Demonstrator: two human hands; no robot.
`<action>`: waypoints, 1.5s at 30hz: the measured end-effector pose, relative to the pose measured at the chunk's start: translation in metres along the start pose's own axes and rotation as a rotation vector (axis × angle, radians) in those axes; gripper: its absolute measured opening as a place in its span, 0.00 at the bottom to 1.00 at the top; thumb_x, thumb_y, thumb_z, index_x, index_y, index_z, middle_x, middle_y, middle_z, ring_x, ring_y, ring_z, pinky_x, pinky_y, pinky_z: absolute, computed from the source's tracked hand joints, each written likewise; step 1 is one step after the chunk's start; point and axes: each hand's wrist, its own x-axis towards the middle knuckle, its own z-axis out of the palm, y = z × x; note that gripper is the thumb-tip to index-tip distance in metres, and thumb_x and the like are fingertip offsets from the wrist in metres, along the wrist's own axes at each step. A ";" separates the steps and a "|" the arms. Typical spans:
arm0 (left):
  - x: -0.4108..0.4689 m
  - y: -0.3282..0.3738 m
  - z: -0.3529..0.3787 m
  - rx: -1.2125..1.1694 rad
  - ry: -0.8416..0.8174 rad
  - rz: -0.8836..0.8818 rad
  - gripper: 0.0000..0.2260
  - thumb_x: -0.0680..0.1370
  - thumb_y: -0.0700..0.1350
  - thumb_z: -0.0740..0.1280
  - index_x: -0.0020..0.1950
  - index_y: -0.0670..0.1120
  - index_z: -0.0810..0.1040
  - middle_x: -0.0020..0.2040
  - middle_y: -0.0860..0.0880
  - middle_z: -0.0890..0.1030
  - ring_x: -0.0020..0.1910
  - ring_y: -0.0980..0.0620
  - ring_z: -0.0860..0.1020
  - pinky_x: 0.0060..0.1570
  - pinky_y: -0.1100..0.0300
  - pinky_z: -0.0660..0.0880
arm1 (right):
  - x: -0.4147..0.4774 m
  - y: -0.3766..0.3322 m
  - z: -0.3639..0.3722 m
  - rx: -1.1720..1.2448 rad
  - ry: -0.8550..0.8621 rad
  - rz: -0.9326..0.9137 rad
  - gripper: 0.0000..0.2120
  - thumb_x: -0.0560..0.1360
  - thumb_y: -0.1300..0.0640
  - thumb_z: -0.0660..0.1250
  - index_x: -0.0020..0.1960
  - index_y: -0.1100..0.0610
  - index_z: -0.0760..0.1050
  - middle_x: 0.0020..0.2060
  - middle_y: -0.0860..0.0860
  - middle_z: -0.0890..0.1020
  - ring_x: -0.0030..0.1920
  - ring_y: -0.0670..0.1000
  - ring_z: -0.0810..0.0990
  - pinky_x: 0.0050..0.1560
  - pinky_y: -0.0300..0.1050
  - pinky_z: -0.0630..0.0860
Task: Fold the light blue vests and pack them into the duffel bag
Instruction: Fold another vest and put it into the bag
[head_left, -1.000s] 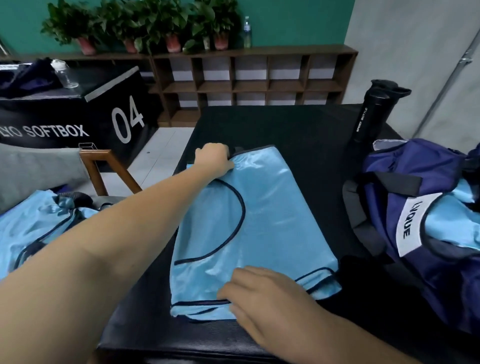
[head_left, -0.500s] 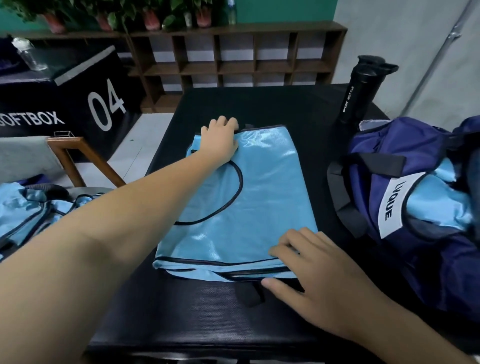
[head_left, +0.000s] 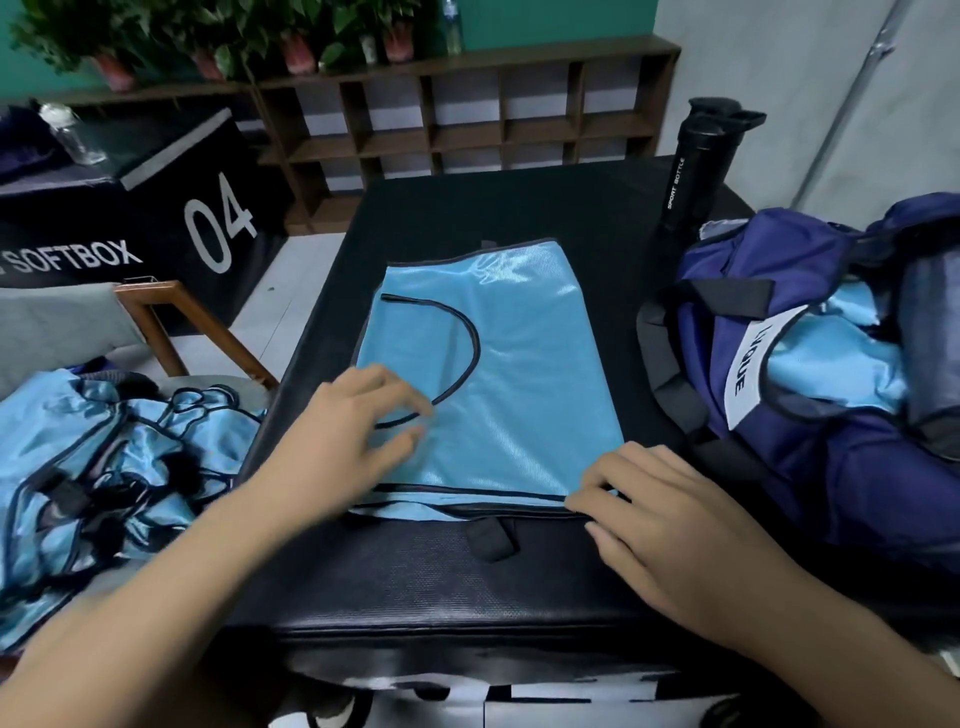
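Left of the black padded table (head_left: 467, 587), a loose heap of shiny light blue vests with dark piping (head_left: 104, 467) lies crumpled on a seat.

The left hand (head_left: 343, 447) comes next, over the table's near left part. Its fingers (head_left: 410, 402) are loosely spread and a little bent, and their tips lie over the left edge of the folded light blue satin vest (head_left: 519, 374), just at the lower end of its curved dark trim. The hand is blurred, so I cannot tell whether the tips touch the cloth. Half a second ago this hand lay flat on the vest's far left corner with the arm stretched out; it has since drawn back toward the near edge.

The folded vest lies flat in the table's middle as a neat oblong, in the same place as before. A short black strap tab (head_left: 491, 538) pokes out below its near hem.

The right hand (head_left: 670, 530) sits on the vest's near right corner. Its fingers are bent and close together, tips on the hem, thumb along the hem's edge; whether it pinches the cloth I cannot tell. Earlier those fingers lay flatter and spread.

At the table's right edge rests the open navy fabric duffel bag (head_left: 831, 467), with light blue cloth inside. Behind it, at the table's far right, stands a tall black sport bottle (head_left: 696, 166).
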 end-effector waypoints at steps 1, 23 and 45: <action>-0.016 0.004 -0.002 -0.015 -0.015 0.003 0.07 0.81 0.58 0.69 0.58 0.62 0.81 0.55 0.62 0.78 0.59 0.59 0.76 0.59 0.43 0.76 | -0.001 0.002 0.000 0.002 0.002 0.002 0.06 0.78 0.61 0.70 0.53 0.53 0.80 0.50 0.48 0.76 0.46 0.55 0.75 0.48 0.51 0.73; -0.091 -0.002 0.007 0.034 0.137 -0.005 0.14 0.79 0.61 0.72 0.56 0.54 0.88 0.52 0.63 0.82 0.54 0.61 0.82 0.58 0.64 0.77 | 0.009 0.011 0.004 0.068 -0.087 0.203 0.10 0.75 0.44 0.66 0.51 0.49 0.75 0.45 0.44 0.72 0.46 0.49 0.70 0.50 0.45 0.71; -0.081 0.011 -0.006 0.052 0.042 -0.034 0.03 0.78 0.54 0.65 0.49 0.55 0.75 0.44 0.61 0.77 0.44 0.57 0.75 0.51 0.61 0.68 | 0.029 0.009 -0.023 0.046 -0.275 0.219 0.03 0.77 0.55 0.60 0.48 0.51 0.65 0.41 0.44 0.69 0.45 0.51 0.68 0.49 0.37 0.64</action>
